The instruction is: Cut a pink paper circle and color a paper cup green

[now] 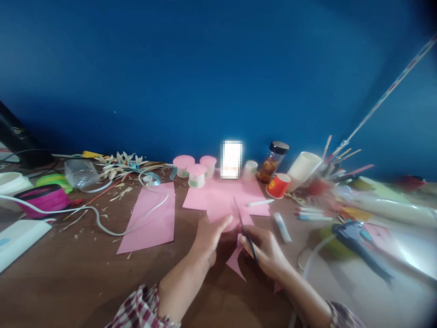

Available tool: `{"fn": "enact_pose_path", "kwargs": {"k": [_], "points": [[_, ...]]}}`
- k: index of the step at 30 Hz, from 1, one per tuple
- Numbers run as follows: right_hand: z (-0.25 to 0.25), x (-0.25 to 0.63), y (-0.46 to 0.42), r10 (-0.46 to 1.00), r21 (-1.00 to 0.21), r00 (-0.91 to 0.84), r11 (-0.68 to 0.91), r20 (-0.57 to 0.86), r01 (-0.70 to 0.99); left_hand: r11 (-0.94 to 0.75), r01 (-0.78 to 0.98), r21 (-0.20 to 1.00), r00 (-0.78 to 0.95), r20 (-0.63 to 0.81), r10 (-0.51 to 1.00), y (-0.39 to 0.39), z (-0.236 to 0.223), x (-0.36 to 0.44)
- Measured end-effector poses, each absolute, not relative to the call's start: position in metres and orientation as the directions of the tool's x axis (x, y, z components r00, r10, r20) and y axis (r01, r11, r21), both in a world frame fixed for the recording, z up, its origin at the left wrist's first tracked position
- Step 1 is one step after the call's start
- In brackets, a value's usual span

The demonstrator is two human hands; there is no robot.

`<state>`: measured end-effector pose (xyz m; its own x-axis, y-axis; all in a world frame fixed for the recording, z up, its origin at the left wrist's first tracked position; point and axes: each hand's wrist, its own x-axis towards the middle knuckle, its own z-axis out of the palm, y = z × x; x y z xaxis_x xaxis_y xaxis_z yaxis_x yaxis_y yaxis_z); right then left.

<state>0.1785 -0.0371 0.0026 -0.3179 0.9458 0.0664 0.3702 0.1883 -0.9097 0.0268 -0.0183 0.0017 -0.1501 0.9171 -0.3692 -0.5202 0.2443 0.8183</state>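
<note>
My left hand (211, 237) grips a piece of pink paper (218, 214), thumb on top and fingers hidden beneath. In my right hand (266, 250) is a pair of scissors (251, 246) with black handles, its blade pointing away from me at the right edge of that paper. A narrow, curved strip of pink paper (236, 264) hangs below the scissors. Behind my hands lies a larger pink sheet (196, 196). On its back edge and just left of it stand paper cups topped with pink discs (196, 171). A white pencil or pen (260, 203) rests on the sheet's right side.
Left lie another pink sheet (153, 218), a white cable (99, 223) and a magenta tape roll (43, 200). Right are a glue stick (282, 228), a red paper cup (278, 186), a dark-lidded jar (273, 161), markers (314, 214) and a glue gun (358, 243). A blue wall (205, 82) rises behind.
</note>
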Motion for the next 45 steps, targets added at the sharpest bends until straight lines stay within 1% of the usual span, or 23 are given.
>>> {"fn": "enact_pose_path", "kwargs": {"k": [16,23,35,40,45], "points": [[0.0014,0.1784,-0.0352,0.945,-0.909,-0.321,0.191,0.067,0.370,0.264,-0.525,0.809,-0.127,-0.380,0.916,-0.0176,0.0066,0.0272],[0.0034,0.1781,-0.0369,0.936,-0.902,-0.343,0.210,0.074,0.377,0.267,-0.510,0.818,-0.149,-0.389,0.909,-0.0165,0.0026,0.0265],[0.0014,0.1764,-0.0372,0.936,-0.924,-0.339,0.207,0.092,0.321,0.252,-0.543,0.801,-0.126,-0.374,0.919,-0.0224,0.0082,0.0324],[0.0023,0.1766,-0.0374,0.938,-0.916,-0.334,0.212,0.092,0.341,0.238,-0.552,0.799,-0.136,-0.368,0.920,-0.0229,0.0091,0.0319],[0.0022,0.1773,-0.0369,0.942,-0.910,-0.325,0.206,0.085,0.361,0.260,-0.536,0.803,-0.119,-0.377,0.918,-0.0223,0.0076,0.0304]]}}
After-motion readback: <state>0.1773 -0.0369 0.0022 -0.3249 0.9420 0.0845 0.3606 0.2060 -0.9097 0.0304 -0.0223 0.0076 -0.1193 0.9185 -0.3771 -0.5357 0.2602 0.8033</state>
